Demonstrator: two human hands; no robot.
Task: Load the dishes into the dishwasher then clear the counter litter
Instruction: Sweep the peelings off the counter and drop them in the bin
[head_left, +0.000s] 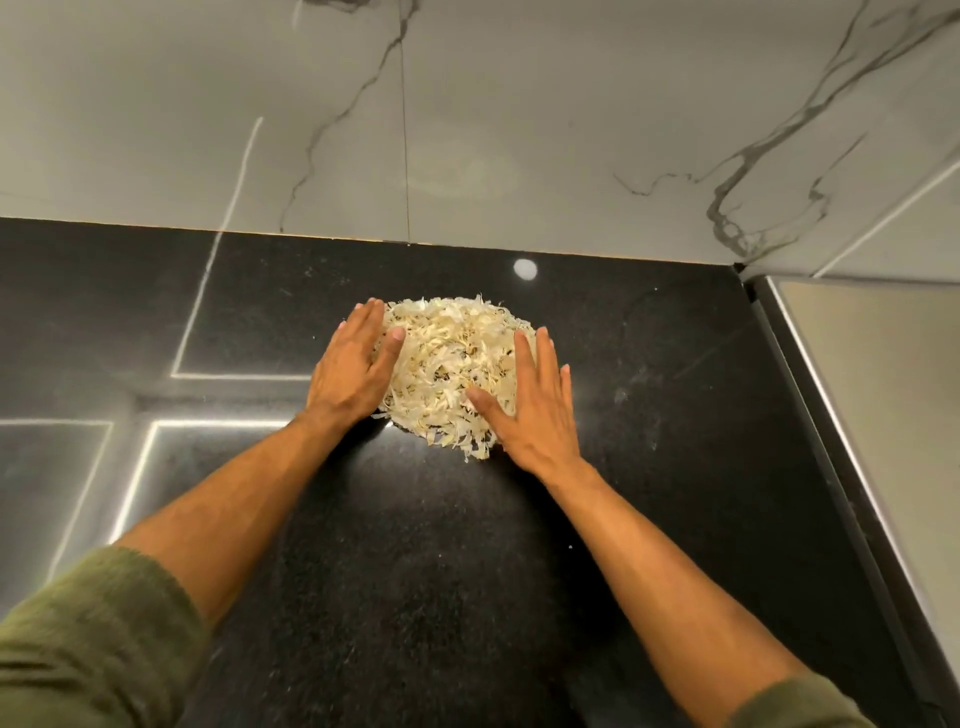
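Fingers (370, 325) of my left hand (353, 366) and right hand (535, 405) are lying straight and flat, pressing against either side of the litter pile (452, 369) without curling round it. Pale shreds are sitting heaped mid-counter (415, 545), on glossy black speckled stone that is mirroring strip lights. Grey-veined marble wall (467, 130) is rising behind; a steel panel (883, 374) is running along my right.
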